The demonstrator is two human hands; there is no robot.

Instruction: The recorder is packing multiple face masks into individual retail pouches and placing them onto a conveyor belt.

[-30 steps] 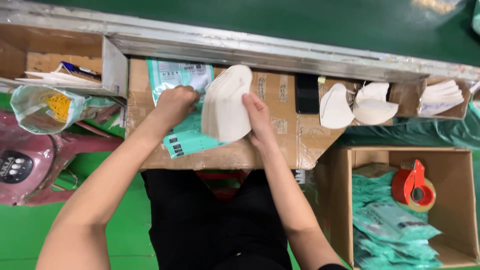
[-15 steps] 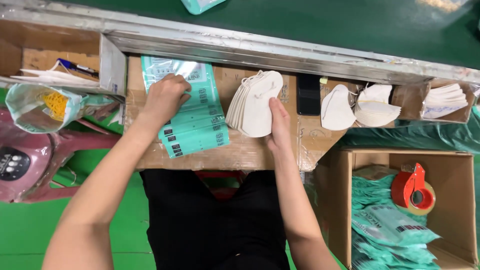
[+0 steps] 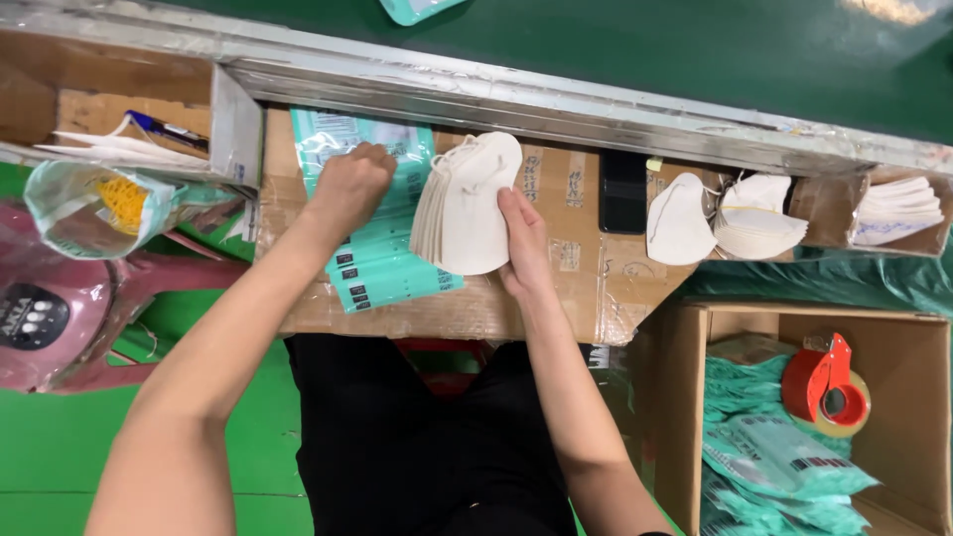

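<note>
My right hand (image 3: 524, 243) rests against a stack of white folded face masks (image 3: 467, 203) lying on the cardboard work surface (image 3: 576, 288), fingers along its right side. My left hand (image 3: 349, 184) presses with curled fingers on a fanned stack of teal plastic pouches (image 3: 382, 268) just left of the masks. The pouches lie flat with their printed ends toward me.
More white masks (image 3: 725, 218) and a black phone (image 3: 623, 191) lie to the right. A cardboard box (image 3: 923, 337) at lower right holds filled teal pouches and a red tape dispenser (image 3: 824, 382). A metal rail (image 3: 556, 99) and green belt run behind. A pink stool (image 3: 60, 318) stands at left.
The mask stack was held up a second ago and has come down onto the cardboard. My left hand stays on the teal pouches, which now lie fanned out.
</note>
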